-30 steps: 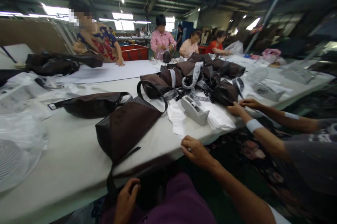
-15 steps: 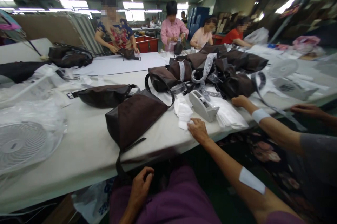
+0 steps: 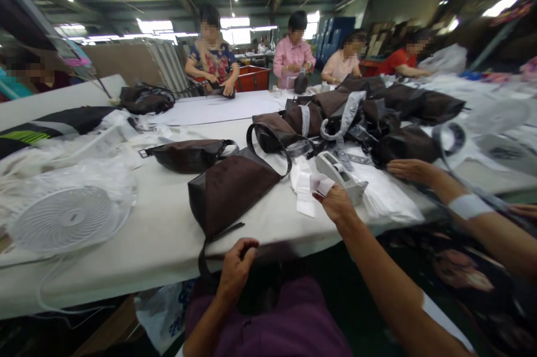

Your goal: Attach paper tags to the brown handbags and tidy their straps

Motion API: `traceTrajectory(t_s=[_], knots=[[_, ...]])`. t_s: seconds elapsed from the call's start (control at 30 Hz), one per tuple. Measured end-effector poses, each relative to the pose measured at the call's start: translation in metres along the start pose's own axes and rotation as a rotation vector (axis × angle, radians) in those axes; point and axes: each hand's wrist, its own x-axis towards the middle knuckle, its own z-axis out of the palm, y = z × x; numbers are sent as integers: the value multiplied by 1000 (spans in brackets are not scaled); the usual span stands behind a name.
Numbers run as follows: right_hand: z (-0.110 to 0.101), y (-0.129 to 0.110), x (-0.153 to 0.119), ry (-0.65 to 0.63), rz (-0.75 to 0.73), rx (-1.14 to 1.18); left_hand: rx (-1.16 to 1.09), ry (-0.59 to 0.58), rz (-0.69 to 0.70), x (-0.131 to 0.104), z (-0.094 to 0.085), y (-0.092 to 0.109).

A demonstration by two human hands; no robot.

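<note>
My right hand [image 3: 339, 206] pinches a thin white sheet [image 3: 322, 184] over a small stack of white sheets [image 3: 306, 199]. Right behind it stands a grey tape dispenser [image 3: 335, 171]. My left hand [image 3: 238, 267] is loosely curled at the table's front edge, with nothing visible in it. Close to that hand lies a dark brown bag [image 3: 230, 192], its strap hanging over the edge. A second, flatter brown bag [image 3: 187, 155] rests behind it on the left.
A pile of brown bags [image 3: 323, 102] covers the middle back. At the left sits a plastic-wrapped fan [image 3: 69, 217]. A co-worker's hand [image 3: 413, 170] reaches in from the right, beside more white sheets [image 3: 392, 197]. Several people work across the white table [image 3: 159, 239].
My right hand has lifted a white sheet from the stack. My left hand has risen slightly towards the table edge. The view has swung left, shifting everything rightward.
</note>
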Motion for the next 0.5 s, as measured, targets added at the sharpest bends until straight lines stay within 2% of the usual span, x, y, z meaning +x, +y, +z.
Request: traceTrajectory(t_s=[0.1,0.2,0.3,0.43,0.5], knots=[[51,-7,-35,-128,156,249,-248,51,13,17,13,45],[91,6,-79,-315,190,252,-506,63,-70,26,23,71],[107,31,-110,-377,164,61,-743,127,-220,32,23,72],[110,63,-125,-256,269,-61,-868,386,-133,31,7,63],[109,70,-128,-234,351,-65,-852,448,-101,27,-3,63]])
